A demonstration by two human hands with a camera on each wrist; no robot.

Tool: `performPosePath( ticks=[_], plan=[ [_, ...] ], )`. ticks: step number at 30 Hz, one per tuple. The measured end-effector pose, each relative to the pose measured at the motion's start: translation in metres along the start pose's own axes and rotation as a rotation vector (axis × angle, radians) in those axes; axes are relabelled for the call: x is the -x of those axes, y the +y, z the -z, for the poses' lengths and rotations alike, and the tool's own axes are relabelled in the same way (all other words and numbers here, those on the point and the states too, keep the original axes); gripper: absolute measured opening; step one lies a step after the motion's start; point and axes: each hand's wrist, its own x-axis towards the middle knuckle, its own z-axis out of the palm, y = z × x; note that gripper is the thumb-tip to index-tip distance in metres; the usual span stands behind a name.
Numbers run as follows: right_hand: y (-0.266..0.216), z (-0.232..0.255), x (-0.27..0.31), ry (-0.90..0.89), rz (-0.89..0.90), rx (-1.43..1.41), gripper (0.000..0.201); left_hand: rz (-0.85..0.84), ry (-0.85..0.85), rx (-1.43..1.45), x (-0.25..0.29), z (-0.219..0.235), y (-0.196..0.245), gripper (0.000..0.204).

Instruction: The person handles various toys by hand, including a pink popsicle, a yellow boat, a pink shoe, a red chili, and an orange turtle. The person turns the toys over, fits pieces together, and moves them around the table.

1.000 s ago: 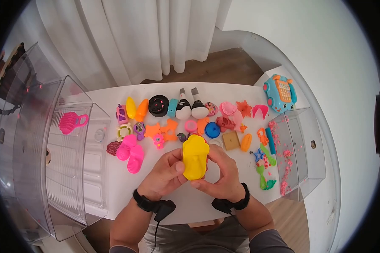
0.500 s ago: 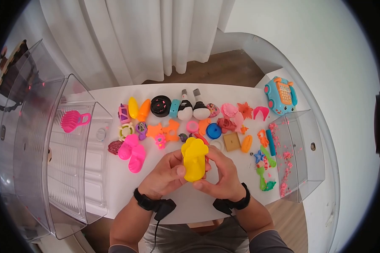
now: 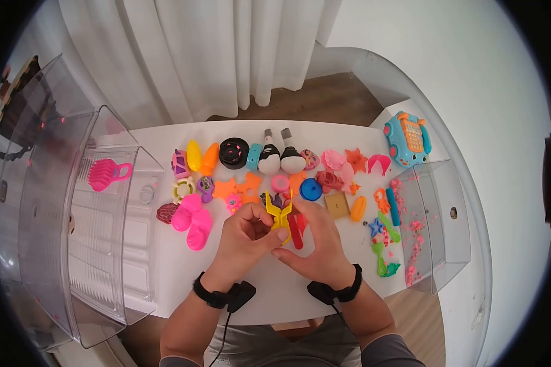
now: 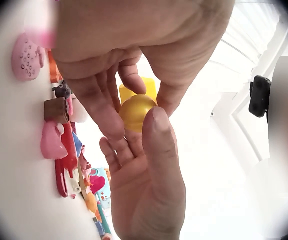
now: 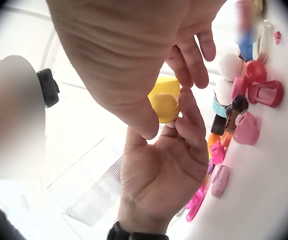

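Note:
A yellow hinged mould (image 3: 280,215) is held up over the white table (image 3: 269,293) between both hands, its two halves spread in a V at the top. My left hand (image 3: 243,243) pinches it between thumb and fingers. At its right side, my right hand (image 3: 320,246) has its thumb by the lower end and its fingertips by the upper flap. In the left wrist view the mould's rounded yellow end (image 4: 135,114) shows between the fingertips; the right wrist view shows a similar yellow knob (image 5: 165,107). A long red piece (image 3: 296,233) lies beyond, seen through the right hand's gap.
Several toys spread across the table, including a bright pink mould (image 3: 193,223), a blue round lid (image 3: 310,189) and a tan square tray (image 3: 337,206). Clear plastic bins stand left (image 3: 98,244) and right (image 3: 444,244). A toy telephone (image 3: 406,139) sits at the back right.
The yellow mould, earlier showing its broad face to the head camera, is now turned edge-on with its halves spread further apart. Both hands have turned with it, the right fingers straightening.

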Motion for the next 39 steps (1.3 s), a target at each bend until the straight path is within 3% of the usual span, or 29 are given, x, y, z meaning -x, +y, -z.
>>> performPosePath(
  ticks=[2,6,8,20,26,33,39],
  plan=[
    [-0.001,0.0,-0.004,0.029,0.087,0.102,0.087,-0.016,0.009,-0.063,0.0,-0.001,-0.001,0.028],
    [-0.002,0.001,-0.007,0.025,0.09,0.157,0.086,-0.006,0.022,-0.109,-0.001,-0.003,-0.003,0.029],
    [0.001,0.001,-0.006,-0.045,0.124,0.297,0.081,0.003,0.009,-0.182,0.0,0.002,-0.005,0.028],
    [-0.002,-0.001,-0.006,-0.034,0.096,0.271,0.064,0.024,-0.056,-0.298,-0.001,0.008,-0.003,0.025],
    [-0.002,-0.002,-0.008,0.036,0.115,0.194,0.066,0.107,0.045,-0.137,-0.002,0.001,0.009,0.031],
    [-0.001,-0.002,-0.005,0.003,0.09,0.187,0.069,0.062,-0.033,-0.234,-0.001,0.004,0.006,0.036],
    [0.003,-0.006,0.001,0.065,0.004,0.131,0.067,0.145,0.049,-0.161,-0.002,0.004,0.01,0.036]
  ],
)
